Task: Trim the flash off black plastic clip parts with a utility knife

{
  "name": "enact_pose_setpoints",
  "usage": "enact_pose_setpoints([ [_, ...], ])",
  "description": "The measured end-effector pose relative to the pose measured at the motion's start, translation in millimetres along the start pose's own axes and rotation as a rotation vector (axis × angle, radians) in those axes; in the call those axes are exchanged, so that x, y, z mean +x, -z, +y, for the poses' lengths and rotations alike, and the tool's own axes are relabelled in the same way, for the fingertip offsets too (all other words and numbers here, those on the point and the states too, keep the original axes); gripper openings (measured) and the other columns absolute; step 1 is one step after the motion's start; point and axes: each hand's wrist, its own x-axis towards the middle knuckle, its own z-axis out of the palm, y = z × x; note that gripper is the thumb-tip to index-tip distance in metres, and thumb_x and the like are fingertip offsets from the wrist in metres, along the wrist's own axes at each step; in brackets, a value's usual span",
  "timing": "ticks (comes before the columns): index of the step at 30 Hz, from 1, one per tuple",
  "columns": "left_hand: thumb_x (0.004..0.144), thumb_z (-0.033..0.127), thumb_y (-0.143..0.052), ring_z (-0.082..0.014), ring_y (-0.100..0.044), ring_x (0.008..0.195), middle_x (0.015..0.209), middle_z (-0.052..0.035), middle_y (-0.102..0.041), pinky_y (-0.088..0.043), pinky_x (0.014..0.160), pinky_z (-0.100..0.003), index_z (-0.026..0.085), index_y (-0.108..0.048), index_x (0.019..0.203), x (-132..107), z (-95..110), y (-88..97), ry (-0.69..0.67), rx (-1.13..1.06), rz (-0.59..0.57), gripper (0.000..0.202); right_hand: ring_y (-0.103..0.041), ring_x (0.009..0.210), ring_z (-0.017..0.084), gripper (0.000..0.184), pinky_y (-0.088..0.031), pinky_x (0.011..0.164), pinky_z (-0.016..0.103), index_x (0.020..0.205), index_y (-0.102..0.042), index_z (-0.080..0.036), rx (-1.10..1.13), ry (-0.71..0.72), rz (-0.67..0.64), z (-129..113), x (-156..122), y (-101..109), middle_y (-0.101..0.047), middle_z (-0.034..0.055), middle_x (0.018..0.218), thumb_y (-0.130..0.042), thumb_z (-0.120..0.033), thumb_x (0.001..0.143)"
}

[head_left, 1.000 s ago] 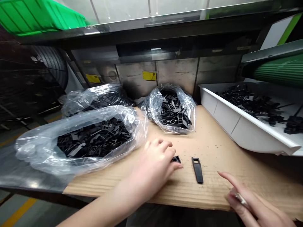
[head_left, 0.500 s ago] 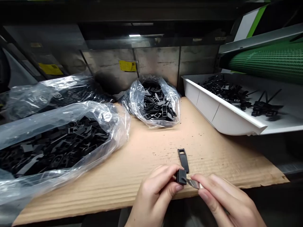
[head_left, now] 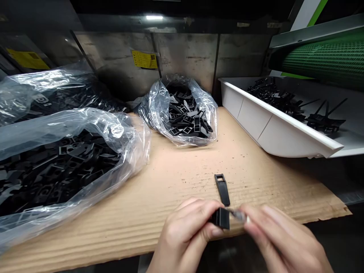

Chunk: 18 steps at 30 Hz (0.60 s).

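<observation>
My left hand (head_left: 186,233) pinches a small black plastic part (head_left: 221,218) between thumb and fingers. My right hand (head_left: 280,239) holds a small metal blade (head_left: 239,215), blurred by motion, with its tip against that part. A flat black plastic strip with a rectangular slot (head_left: 222,189) lies on the corrugated cardboard sheet (head_left: 176,189), just above my hands and apparently touching neither. The lower end of the strip nearly meets the held part.
Clear plastic bags of black plastic parts lie on the left (head_left: 62,163), (head_left: 48,91) and at the back (head_left: 178,113). A white tray (head_left: 273,129) holding black parts stands at the right, below a green ribbed belt (head_left: 327,57). A metal panel (head_left: 184,53) stands behind.
My hands have come together in front of me, the left lifting the small black part and the right bringing the blade to it. The camera view has swung, shifting the scene.
</observation>
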Motion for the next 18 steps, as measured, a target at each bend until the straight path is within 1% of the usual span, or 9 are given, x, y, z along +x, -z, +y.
enact_pose_setpoints([
  [2, 0.087, 0.016, -0.053, -0.0155, -0.062, 0.084, 0.091, 0.001, -0.069, -0.047, 0.076, -0.021, 0.025, -0.061, 0.1, 0.2, 1.1, 1.0, 0.013, -0.019, -0.024, 0.018, -0.066, 0.072, 0.019, 0.019, -0.053, 0.061, 0.026, 0.104, -0.058, -0.017, -0.026, -0.043, 0.003, 7.9, -1.2, 1.6, -0.066, 0.0065, 0.078, -0.047, -0.017, 0.088],
  [4, 0.087, 0.015, -0.054, -0.0153, -0.062, 0.086, 0.091, 0.0013, -0.069, -0.047, 0.076, -0.02, 0.025, -0.061, 0.102, -0.5, 2.1, 1.8, 0.043, -0.003, -0.022, 0.019, -0.067, 0.073, 0.016, 0.021, -0.053, 0.062, 0.021, 0.107, -0.057, -0.02, 0.032, -0.095, -0.001, 11.8, -2.7, 4.5, -0.067, 0.0035, 0.079, -0.047, -0.017, 0.088],
  [5, 0.086, 0.015, -0.054, -0.0149, -0.062, 0.087, 0.092, 0.0017, -0.069, -0.046, 0.078, -0.019, 0.026, -0.06, 0.103, -1.2, 2.2, 2.0, 0.066, 0.01, -0.011, 0.021, -0.067, 0.07, 0.013, 0.022, -0.053, 0.06, 0.017, 0.107, -0.056, -0.022, 0.095, -0.117, -0.005, 11.4, -3.2, 6.1, -0.067, 0.0011, 0.077, -0.046, -0.018, 0.088],
  [7, 0.086, 0.013, -0.054, -0.0141, -0.062, 0.091, 0.097, 0.0025, -0.068, -0.046, 0.081, -0.018, 0.027, -0.059, 0.105, -2.9, 1.9, 1.9, 0.087, 0.02, -0.006, 0.024, -0.063, 0.056, 0.009, 0.019, -0.05, 0.052, 0.013, 0.102, -0.056, -0.025, 0.224, -0.174, -0.006, 6.3, -2.8, 8.1, -0.064, -0.0035, 0.067, -0.044, -0.017, 0.089],
  [9, 0.086, 0.012, -0.053, -0.0138, -0.061, 0.097, 0.104, 0.003, -0.067, -0.045, 0.084, -0.017, 0.028, -0.058, 0.108, -4.4, 0.9, 1.3, 0.085, 0.024, 0.007, 0.028, -0.058, 0.046, 0.007, 0.019, -0.048, 0.047, 0.012, 0.095, -0.056, -0.025, 0.316, -0.223, 0.002, -2.1, 0.0, 7.6, -0.059, -0.0059, 0.058, -0.041, -0.014, 0.09],
  [10, 0.086, 0.012, -0.053, -0.0138, -0.061, 0.099, 0.106, 0.0032, -0.067, -0.045, 0.085, -0.017, 0.028, -0.058, 0.109, -4.9, 0.3, 0.9, 0.079, 0.026, 0.013, 0.029, -0.058, 0.046, 0.007, 0.02, -0.048, 0.047, 0.012, 0.094, -0.056, -0.025, 0.346, -0.241, 0.003, -6.3, 2.0, 6.4, -0.058, -0.0061, 0.057, -0.041, -0.012, 0.089],
  [12, 0.086, 0.011, -0.053, -0.0135, -0.061, 0.098, 0.105, 0.0034, -0.067, -0.045, 0.084, -0.016, 0.028, -0.058, 0.109, -5.0, -0.8, 0.0, 0.062, 0.029, 0.018, 0.029, -0.061, 0.052, 0.008, 0.022, -0.049, 0.05, 0.012, 0.096, -0.057, -0.025, 0.38, -0.234, -0.013, -13.0, 6.4, 2.9, -0.061, -0.0053, 0.062, -0.043, -0.01, 0.087],
  [15, 0.086, 0.011, -0.053, -0.0125, -0.062, 0.094, 0.101, 0.0035, -0.068, -0.046, 0.081, -0.014, 0.027, -0.058, 0.107, -3.8, -1.1, -1.4, 0.035, 0.033, 0.026, 0.027, -0.063, 0.063, 0.008, 0.023, -0.05, 0.059, 0.012, 0.098, -0.058, -0.028, 0.447, -0.225, -0.07, -17.1, 11.1, -2.4, -0.064, -0.0051, 0.075, -0.045, -0.012, 0.087],
  [18, 0.085, 0.01, -0.054, -0.0107, -0.062, 0.094, 0.101, 0.0037, -0.067, -0.045, 0.081, -0.011, 0.026, -0.058, 0.107, -2.0, -0.5, -2.4, 0.011, 0.039, 0.045, 0.027, -0.061, 0.062, 0.008, 0.021, -0.049, 0.06, 0.014, 0.093, -0.059, -0.028, 0.499, -0.269, -0.116, -16.1, 12.6, -4.7, -0.062, -0.0055, 0.072, -0.045, -0.014, 0.088],
])
